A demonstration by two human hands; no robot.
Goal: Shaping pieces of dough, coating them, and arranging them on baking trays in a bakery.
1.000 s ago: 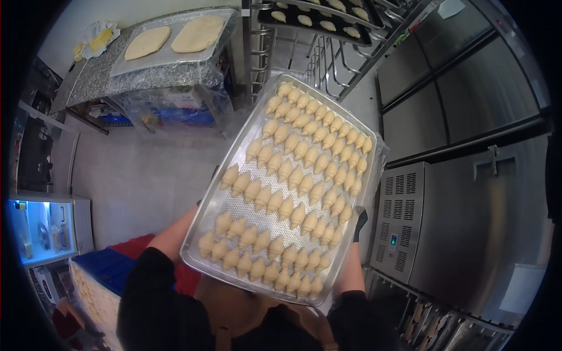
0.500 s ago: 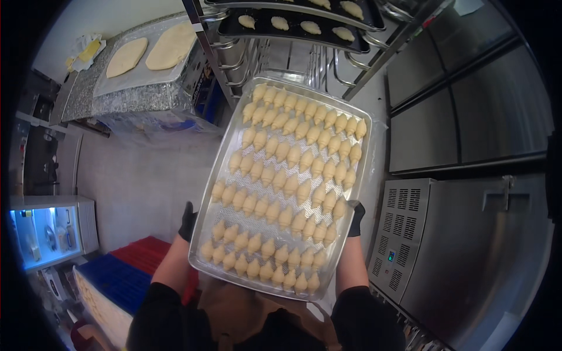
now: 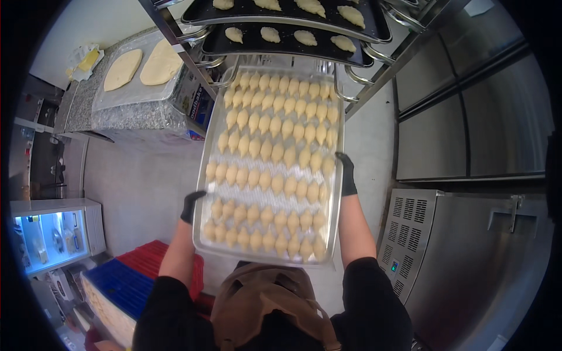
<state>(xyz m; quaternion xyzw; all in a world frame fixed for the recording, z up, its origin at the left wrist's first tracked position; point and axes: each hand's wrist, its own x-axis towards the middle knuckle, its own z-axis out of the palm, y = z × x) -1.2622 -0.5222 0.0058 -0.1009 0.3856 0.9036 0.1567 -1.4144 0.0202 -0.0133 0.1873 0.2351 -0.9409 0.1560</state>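
Note:
A large silver perforated tray (image 3: 199,228) full of rows of small rolled pastry pieces (image 3: 275,181) is held level before me. My left hand (image 3: 193,205), in a black glove, grips its left edge; my right hand (image 3: 346,175), also gloved, grips the right edge higher up. The far end of the tray is at a metal rack (image 3: 363,90), beneath two black trays (image 3: 375,20) of pale shaped dough pieces (image 3: 304,37); whether it rests on a runner I cannot tell.
At the upper left is a granite counter (image 3: 76,114) with two dough slabs (image 3: 123,69). Steel refrigeration units (image 3: 468,257) stand along the right. A lit open fridge (image 3: 55,234) and red and blue crates (image 3: 140,263) are at lower left.
The tray has straightened and moved forward and a little left to the rack. My right hand has moved up in view, and the rack now sits more centrally.

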